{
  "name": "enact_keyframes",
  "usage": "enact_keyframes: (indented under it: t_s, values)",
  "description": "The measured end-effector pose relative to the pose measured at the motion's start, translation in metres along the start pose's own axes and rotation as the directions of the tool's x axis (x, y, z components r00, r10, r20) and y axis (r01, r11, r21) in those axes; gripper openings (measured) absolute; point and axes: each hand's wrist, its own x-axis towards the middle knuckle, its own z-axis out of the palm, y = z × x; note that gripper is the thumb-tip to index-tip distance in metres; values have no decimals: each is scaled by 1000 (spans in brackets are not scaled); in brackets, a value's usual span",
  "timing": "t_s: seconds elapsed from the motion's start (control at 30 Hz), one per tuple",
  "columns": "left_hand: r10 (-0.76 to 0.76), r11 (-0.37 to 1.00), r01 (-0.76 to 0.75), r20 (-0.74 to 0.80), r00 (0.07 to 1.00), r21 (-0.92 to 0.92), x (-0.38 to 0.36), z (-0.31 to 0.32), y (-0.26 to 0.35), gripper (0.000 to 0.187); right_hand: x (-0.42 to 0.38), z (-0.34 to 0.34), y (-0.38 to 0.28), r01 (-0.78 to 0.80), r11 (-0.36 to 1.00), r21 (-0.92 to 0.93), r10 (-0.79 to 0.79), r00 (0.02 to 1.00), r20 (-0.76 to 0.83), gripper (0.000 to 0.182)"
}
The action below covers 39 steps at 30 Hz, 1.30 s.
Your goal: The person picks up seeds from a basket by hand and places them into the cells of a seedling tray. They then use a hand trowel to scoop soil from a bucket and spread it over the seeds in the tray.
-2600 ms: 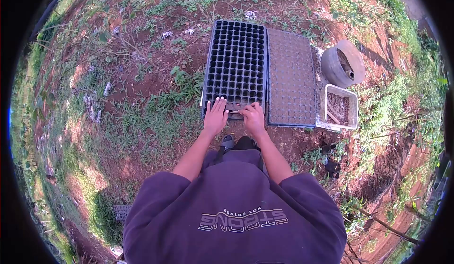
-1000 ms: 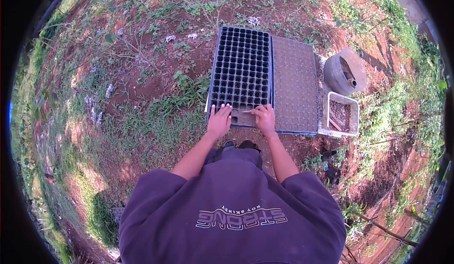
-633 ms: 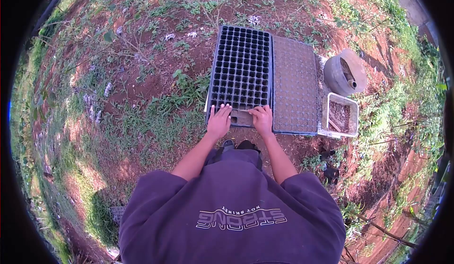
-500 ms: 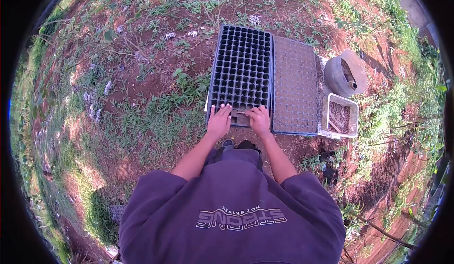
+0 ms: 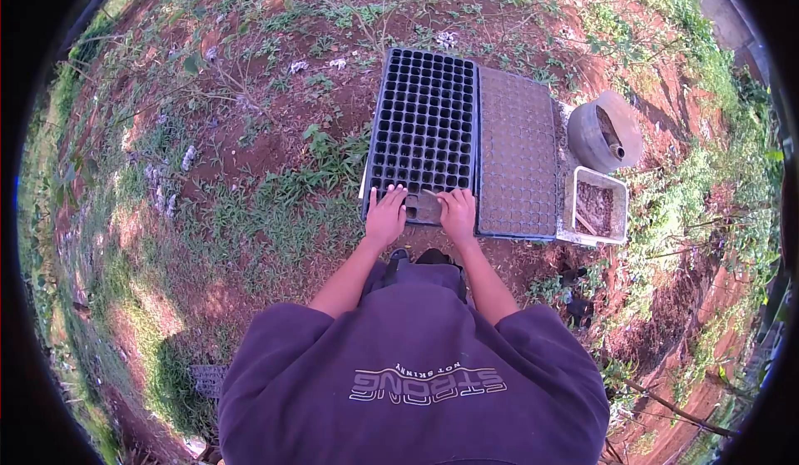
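A black seedling tray (image 5: 424, 115) with rows of square cells lies in front of me, its upper cells unfilled. Soil (image 5: 425, 208) fills several cells at its near end, between my hands. My left hand (image 5: 385, 218) rests on the near left corner, fingers stretched over the cells and apart. At the near right corner, my right hand (image 5: 457, 214) pinches a small thin stick (image 5: 431, 193) that points left over the soil. The stick's exact shape is too small to make out.
A second seedling tray (image 5: 518, 149), filled level with soil, adjoins on the right. Beyond it stand a round grey bucket (image 5: 593, 139) with a pipe-like piece inside and a pale rectangular tub (image 5: 622, 207) holding dark material and a stick. Weeds and red earth surround them.
My right hand has shifted slightly, and the stick's left end now angles further up. More of the soil shows below it. The left hand stays in place on the tray.
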Motion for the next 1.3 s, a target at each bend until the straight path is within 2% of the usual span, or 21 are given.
enact_keyframes:
  t_s: [0.07, 0.1, 0.17, 0.2, 0.23, 0.3, 0.33, 0.47, 0.7, 0.87, 0.97, 1.17, 1.23, 1.3]
  values:
    - [-50, 999, 50, 25, 998, 0, 0, 1, 2, 41, -3, -8, -1, 72, 996, 47, -77, 992, 104, 12]
    - [-35, 999, 35, 28, 999, -2, 0, 2, 3, 41, -4, -11, -1, 65, 997, 38, -68, 993, 94, 12]
    - [-73, 994, 63, -106, 992, -94, -1, 5, 8, 40, -8, -17, -1, 55, 996, 74, -61, 995, 81, 12]
    - [-39, 991, 17, -174, 984, -129, -1, 3, 13, 34, -9, -21, -2, 48, 997, 55, -53, 996, 78, 13]
    - [-20, 991, -2, -169, 985, -131, 1, 2, 18, 34, -10, -26, -3, 37, 998, 44, -40, 997, 66, 13]
    - [4, 961, -56, -192, 981, -269, 6, -1, 28, 27, -13, -32, -5, 17, 999, 34, -19, 997, 73, 13]
    - [33, 957, -100, -239, 970, -273, 8, -1, 34, 18, -15, -35, -5, 25, 999, 34, -27, 997, 71, 14]
    - [82, 942, -146, -213, 974, -302, 14, 5, 45, 11, -19, -50, 1, -6, 1000, 6, 5, 997, 74, 14]
    - [145, 921, -192, -158, 977, -339, 28, 12, 75, 11, -27, -73, 24, -34, 997, -64, 38, 998, 49, 13]
    - [212, 906, -237, -109, 971, -351, 47, 30, 106, 11, -30, -91, 57, -109, 990, -91, 111, 994, 19, 11]
    - [232, 901, -256, -109, 967, -351, 64, 48, 129, 11, -32, -105, 87, -117, 986, -115, 125, 990, 65, 8]
    - [222, 938, -230, -62, 973, -260, 104, 83, 172, 12, -11, -121, 161, -39, 996, -84, 46, 996, 82, 10]
    - [182, 956, -193, -69, 981, -219, 117, 94, 186, 11, -2, -121, 183, -47, 997, -63, 57, 985, 162, 10]
    - [138, 968, -155, -94, 986, -197, 126, 102, 198, 10, 6, -120, 198, -28, 999, -45, 34, 988, 149, 10]
